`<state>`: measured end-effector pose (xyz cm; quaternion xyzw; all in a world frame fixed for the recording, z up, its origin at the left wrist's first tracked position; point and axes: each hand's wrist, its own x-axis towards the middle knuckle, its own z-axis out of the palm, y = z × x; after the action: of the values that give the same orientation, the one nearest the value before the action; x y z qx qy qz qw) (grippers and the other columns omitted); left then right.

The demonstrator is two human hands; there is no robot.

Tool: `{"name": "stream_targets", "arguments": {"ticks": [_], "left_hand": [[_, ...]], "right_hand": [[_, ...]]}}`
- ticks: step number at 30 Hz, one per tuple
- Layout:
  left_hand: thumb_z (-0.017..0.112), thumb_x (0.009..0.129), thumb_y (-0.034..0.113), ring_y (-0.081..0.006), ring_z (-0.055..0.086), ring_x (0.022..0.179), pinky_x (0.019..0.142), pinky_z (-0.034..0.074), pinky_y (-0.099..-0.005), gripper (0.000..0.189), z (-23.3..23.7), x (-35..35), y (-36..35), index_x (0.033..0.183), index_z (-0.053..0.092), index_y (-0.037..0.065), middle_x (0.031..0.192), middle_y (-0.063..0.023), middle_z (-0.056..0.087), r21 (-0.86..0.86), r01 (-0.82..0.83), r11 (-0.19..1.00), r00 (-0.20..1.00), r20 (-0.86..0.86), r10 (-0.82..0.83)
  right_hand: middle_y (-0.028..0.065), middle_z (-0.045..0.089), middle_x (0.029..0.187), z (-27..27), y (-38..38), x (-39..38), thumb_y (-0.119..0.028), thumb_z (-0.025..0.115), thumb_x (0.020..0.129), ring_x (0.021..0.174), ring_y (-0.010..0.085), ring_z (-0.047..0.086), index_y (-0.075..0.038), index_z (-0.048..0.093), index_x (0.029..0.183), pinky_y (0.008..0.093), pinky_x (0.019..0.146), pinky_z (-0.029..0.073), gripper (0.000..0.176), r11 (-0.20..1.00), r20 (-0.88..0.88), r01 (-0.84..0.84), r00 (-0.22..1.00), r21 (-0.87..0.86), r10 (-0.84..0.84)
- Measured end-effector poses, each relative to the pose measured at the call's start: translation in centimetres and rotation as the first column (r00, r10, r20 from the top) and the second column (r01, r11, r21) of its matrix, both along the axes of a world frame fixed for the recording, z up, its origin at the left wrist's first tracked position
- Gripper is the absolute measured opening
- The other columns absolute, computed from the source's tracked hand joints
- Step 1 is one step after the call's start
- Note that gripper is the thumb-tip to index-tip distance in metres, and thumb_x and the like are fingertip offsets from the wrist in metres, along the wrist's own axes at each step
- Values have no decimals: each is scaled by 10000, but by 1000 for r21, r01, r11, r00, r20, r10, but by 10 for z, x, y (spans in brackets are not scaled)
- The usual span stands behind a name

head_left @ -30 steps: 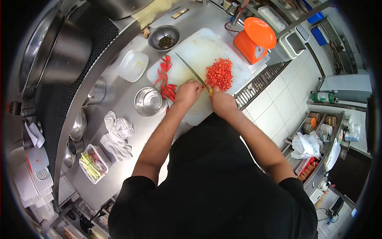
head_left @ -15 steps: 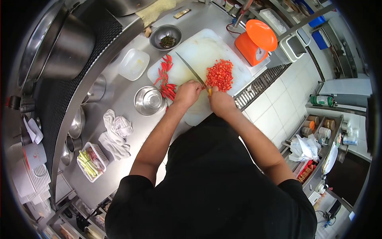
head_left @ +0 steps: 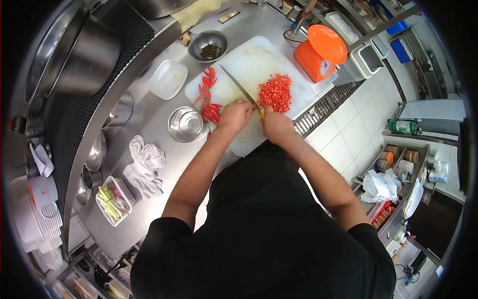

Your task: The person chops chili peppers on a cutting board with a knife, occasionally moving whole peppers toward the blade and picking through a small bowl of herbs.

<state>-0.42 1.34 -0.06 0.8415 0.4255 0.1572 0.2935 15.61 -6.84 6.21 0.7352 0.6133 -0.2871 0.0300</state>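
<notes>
My right hand is wrapped round the yellow handle of a long knife, whose blade slants up and left over the white cutting board. Close to the blade's lower end, my left hand has its fingers curled together; what they hold, if anything, is too small to tell. Chopped red chili forms a pile right of the blade. Whole red chilies lie along the board's left edge, left of my left hand.
Left of the board stand an empty steel bowl, a white tray and a steel bowl with dark bits. An orange scale stands at the right. Towels and a vegetable basket lie lower left.
</notes>
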Motion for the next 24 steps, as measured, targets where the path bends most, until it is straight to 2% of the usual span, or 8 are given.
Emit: {"name": "stream_targets", "arguments": {"ticks": [6, 9, 15, 18, 21, 24], "left_hand": [[701, 910, 141, -368, 698, 876, 791, 557, -479, 100, 1, -1, -1, 935, 750, 58, 934, -155, 700, -12, -2, 1000, 1000, 7, 2], [702, 914, 143, -368, 699, 879, 797, 556, -478, 106, 1, -1, 0, 946, 753, 57, 946, -155, 702, -13, 1, 1000, 1000, -3, -1], [706, 918, 161, -370, 697, 878, 802, 556, -475, 119, 5, -1, -1, 938, 748, 52, 949, -154, 702, -34, -2, 999, 1000, -13, 1], [710, 915, 165, -370, 697, 880, 802, 556, -475, 120, 1, -1, -2, 925, 747, 52, 949, -154, 701, -39, -21, 999, 1000, 17, 22], [709, 913, 160, -367, 699, 882, 799, 556, -472, 115, 0, -1, -2, 922, 748, 52, 946, -153, 700, -24, -27, 999, 1000, -4, 27], [708, 909, 146, -364, 699, 876, 790, 556, -468, 101, 2, -1, -4, 928, 747, 55, 941, -149, 698, 0, -29, 1000, 1000, 10, 29]], "right_hand": [[237, 754, 928, 24, -6, -4, -230, 589, 1018, 886, 386, 770, 46, 525, 1149, 480, 796, 610, 312, 999, 53, -35, 998, 6, 35], [260, 742, 935, -8, -6, -9, -250, 591, 1032, 913, 424, 749, 52, 520, 1164, 518, 819, 585, 337, 999, 20, 34, 999, 26, -35], [272, 739, 929, 9, 0, 0, -258, 592, 1029, 898, 427, 752, 54, 512, 1179, 512, 796, 594, 355, 1000, 12, -16, 1000, -8, 16], [248, 749, 917, 10, -8, -5, -221, 583, 1021, 877, 378, 772, 45, 525, 1129, 473, 763, 615, 293, 998, 47, -34, 998, 60, 32], [259, 749, 928, -6, -6, -10, -229, 585, 1021, 904, 380, 769, 42, 532, 1124, 475, 780, 611, 295, 999, 42, 24, 999, 30, -25], [266, 748, 935, -3, -2, -6, -234, 582, 1025, 917, 386, 767, 47, 530, 1131, 481, 788, 609, 305, 999, 26, -30, 999, 30, 30]]}}
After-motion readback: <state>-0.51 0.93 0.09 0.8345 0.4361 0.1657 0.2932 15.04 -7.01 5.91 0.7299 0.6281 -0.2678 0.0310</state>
